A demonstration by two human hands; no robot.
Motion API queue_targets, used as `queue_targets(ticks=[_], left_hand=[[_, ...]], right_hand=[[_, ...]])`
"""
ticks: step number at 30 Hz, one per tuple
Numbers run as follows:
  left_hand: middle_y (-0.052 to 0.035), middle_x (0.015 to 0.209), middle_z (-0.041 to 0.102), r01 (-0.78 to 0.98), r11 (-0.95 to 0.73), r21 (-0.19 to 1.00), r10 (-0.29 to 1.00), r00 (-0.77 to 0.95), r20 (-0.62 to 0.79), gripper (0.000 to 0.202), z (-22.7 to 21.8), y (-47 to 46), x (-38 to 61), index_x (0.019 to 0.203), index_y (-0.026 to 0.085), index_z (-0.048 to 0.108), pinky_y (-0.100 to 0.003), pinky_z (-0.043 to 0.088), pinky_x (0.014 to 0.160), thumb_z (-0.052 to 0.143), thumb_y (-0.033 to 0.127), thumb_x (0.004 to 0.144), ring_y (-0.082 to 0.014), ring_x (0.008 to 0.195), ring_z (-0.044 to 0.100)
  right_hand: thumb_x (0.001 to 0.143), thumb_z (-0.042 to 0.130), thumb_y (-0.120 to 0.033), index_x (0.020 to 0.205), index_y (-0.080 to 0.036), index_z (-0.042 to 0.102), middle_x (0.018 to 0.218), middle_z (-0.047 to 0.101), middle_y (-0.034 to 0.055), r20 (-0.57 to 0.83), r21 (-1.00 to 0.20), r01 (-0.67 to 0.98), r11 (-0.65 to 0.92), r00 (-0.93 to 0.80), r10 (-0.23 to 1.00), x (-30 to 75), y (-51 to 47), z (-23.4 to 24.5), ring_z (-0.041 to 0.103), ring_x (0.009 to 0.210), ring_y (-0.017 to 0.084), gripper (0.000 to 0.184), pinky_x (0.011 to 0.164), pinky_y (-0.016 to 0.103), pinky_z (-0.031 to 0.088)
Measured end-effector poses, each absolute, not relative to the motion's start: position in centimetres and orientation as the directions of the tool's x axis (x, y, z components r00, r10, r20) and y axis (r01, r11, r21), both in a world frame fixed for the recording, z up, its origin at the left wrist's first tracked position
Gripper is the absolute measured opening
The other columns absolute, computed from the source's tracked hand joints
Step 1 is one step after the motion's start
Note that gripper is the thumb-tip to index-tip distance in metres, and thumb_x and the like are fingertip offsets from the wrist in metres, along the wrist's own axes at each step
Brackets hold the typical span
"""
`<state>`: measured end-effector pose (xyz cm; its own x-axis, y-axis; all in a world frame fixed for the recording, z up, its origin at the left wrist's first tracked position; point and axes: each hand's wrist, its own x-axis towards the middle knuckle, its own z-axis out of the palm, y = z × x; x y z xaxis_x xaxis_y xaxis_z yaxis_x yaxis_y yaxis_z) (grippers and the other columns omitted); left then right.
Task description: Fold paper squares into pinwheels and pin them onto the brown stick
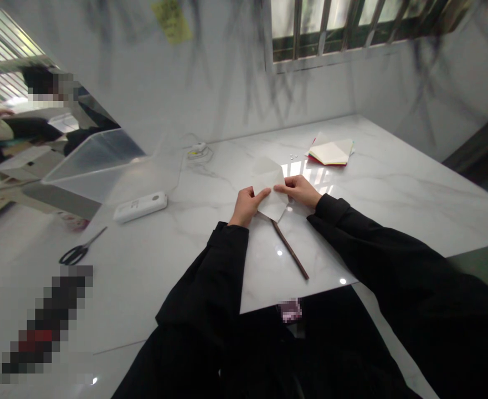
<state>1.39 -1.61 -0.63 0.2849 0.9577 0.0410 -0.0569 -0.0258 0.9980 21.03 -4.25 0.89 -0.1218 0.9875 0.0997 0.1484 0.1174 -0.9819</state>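
Observation:
A folded white paper lies on the white marble table in front of me. My left hand pinches its left edge with thumb and fingers closed on it. At the paper's right side my right hand grips the edge in the same way. Just under the paper, a thin brown stick lies on the table, running toward me and to the right. Both arms are in black sleeves.
A stack of coloured paper sheets lies at the back right. To the left are a clear plastic box, a white remote-like device and black scissors. A person sits at far left. The table edge runs close in front.

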Motion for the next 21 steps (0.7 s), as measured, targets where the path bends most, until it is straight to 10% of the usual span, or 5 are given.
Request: queue_targets(ticks=[13,21], left_hand=[[-0.0114,0.086,0.077,-0.014,-0.068,0.998,0.96,0.271,0.069,0.044,-0.9,-1.4,1.5,0.089,0.011,0.076,-0.032,0.054,0.067,0.089,0.047,0.067,-0.022,0.074,0.068],[-0.0051,0.101,0.073,-0.124,-0.113,0.986,0.964,0.225,0.139,0.059,-0.3,-1.1,1.3,0.138,0.025,0.059,-0.03,0.057,0.071,0.065,0.023,0.079,-0.0158,0.075,0.067]], right_hand=[[0.071,0.083,-0.063,0.079,-0.012,0.073,0.071,0.068,0.005,0.122,-0.986,0.096,0.139,-0.163,0.979,21.2,-3.8,-0.1,0.053,0.061,0.013,0.053,0.054,0.026,0.039],[0.071,0.083,-0.058,0.077,-0.012,0.072,0.06,0.059,0.0001,0.121,-0.991,0.057,0.117,0.069,0.99,21.8,-2.7,-0.8,0.042,0.052,0.009,0.048,0.048,0.026,0.03]])
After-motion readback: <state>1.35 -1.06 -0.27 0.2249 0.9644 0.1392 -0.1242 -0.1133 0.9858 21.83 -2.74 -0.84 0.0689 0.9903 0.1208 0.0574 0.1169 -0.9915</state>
